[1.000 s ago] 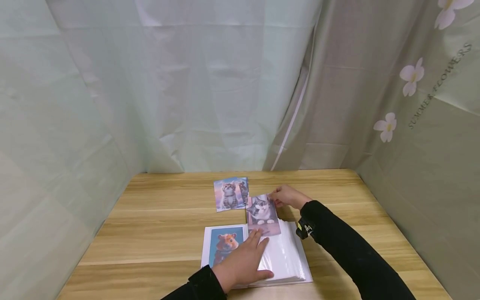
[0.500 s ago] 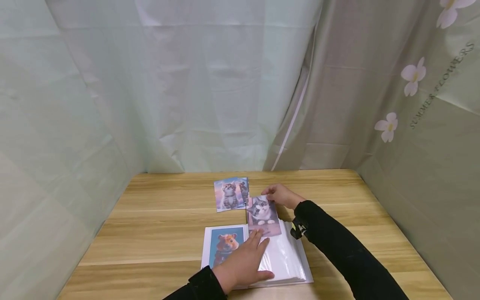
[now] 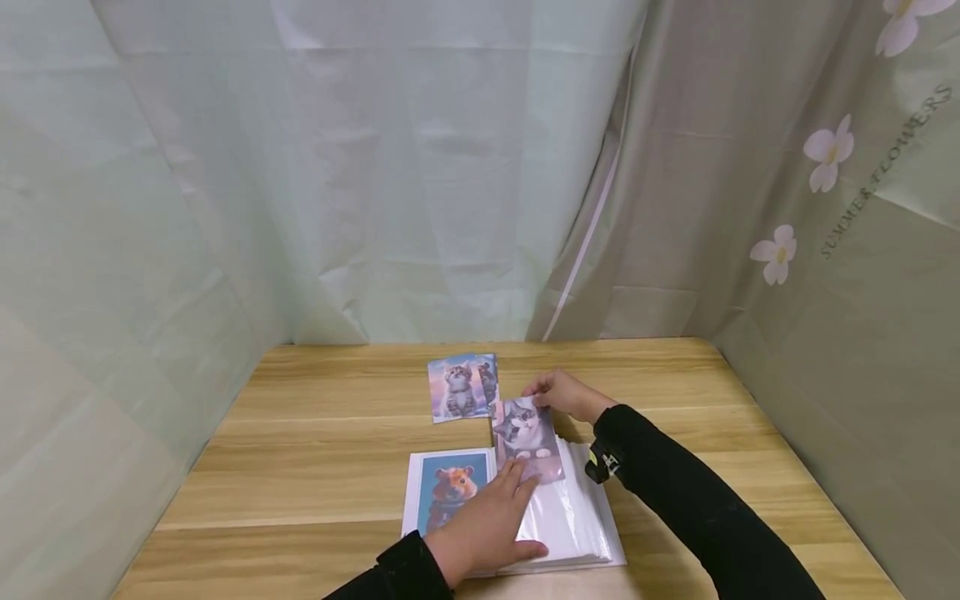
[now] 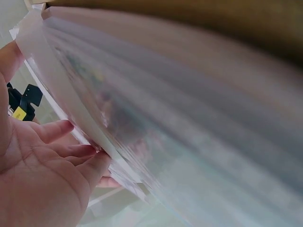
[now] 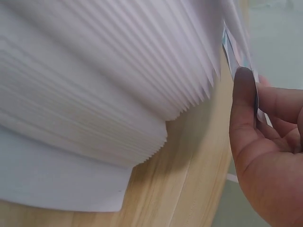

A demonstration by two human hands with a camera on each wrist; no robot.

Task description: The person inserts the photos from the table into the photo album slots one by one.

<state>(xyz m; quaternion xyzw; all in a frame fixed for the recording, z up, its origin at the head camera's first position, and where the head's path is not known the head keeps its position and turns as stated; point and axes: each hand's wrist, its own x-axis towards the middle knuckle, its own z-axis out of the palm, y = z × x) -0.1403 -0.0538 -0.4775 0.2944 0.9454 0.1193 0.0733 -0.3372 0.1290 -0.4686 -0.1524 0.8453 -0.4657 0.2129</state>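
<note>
An open photo album (image 3: pixel 570 521) with white pages and clear sleeves lies on the table. My left hand (image 3: pixel 486 523) rests on its right page with the fingers spread; the fingertips are at the lower edge of a grey-and-white cat picture card (image 3: pixel 525 427). My right hand (image 3: pixel 572 395) pinches that card at its upper right corner between thumb and fingers, as the right wrist view also shows. The card's lower part overlaps the top of the page; whether it is inside the sleeve I cannot tell. A hamster picture (image 3: pixel 453 482) fills the left page, partly behind my left hand.
Behind the album, to the left of the held card, lie overlapping kitten cards (image 3: pixel 456 392). The wooden table (image 3: pixel 315 475) is enclosed by pale curtains (image 3: pixel 420 183) at the back and sides. Many layered page edges (image 5: pixel 156 142) of the album fan out in the right wrist view.
My right hand has shifted left along the card's top edge, then slightly toward me. The cat card has slid a little down over the page. My left hand has stayed in place.
</note>
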